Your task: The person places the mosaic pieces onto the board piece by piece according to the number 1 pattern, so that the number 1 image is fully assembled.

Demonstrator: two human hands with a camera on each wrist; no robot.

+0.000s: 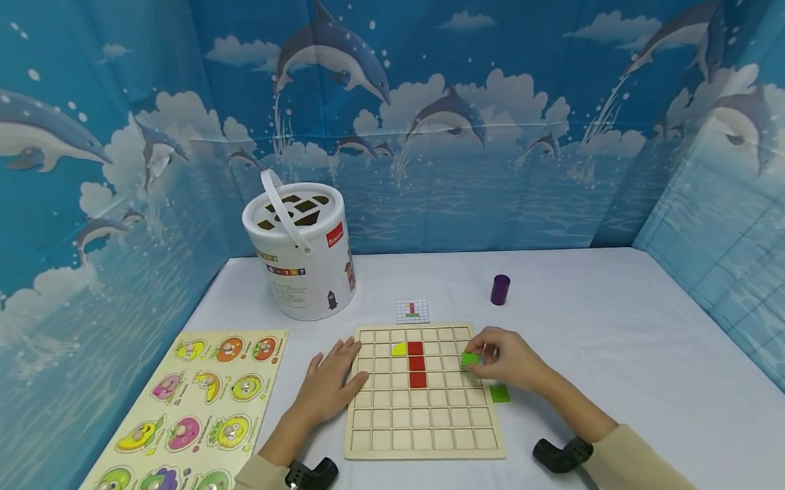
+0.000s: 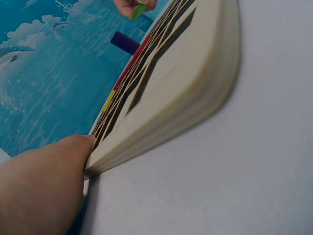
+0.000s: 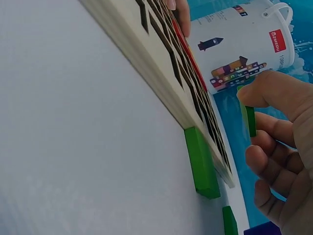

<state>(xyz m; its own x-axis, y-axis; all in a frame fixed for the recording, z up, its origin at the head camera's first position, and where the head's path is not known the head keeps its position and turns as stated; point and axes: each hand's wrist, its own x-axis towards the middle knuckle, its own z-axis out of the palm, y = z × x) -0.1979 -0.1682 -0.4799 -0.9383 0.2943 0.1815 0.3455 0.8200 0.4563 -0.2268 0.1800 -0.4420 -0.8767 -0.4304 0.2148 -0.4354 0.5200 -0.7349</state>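
Note:
A wooden grid board (image 1: 424,439) lies on the table, with three red squares (image 1: 417,363) in a column and a yellow rounded piece (image 1: 399,349) left of the top one. My left hand (image 1: 329,379) rests on the board's left edge, fingers extended. Thumb and fingers of my right hand (image 1: 509,358) pinch a green square tile (image 1: 470,359) over the board's right edge; the right wrist view shows this tile (image 3: 248,115) raised on edge. Beside the board's right side lies another green tile (image 1: 500,394), and a further green piece (image 3: 230,220) shows in the right wrist view.
A small pattern card (image 1: 411,311) lies behind the board. Further back stands a white bucket (image 1: 308,278) with a shape-sorting lid. At right, a purple cylinder (image 1: 500,289) stands on the table. A fruit puzzle board (image 1: 196,407) lies at left. Dolphin-printed curtains (image 1: 469,198) surround the table.

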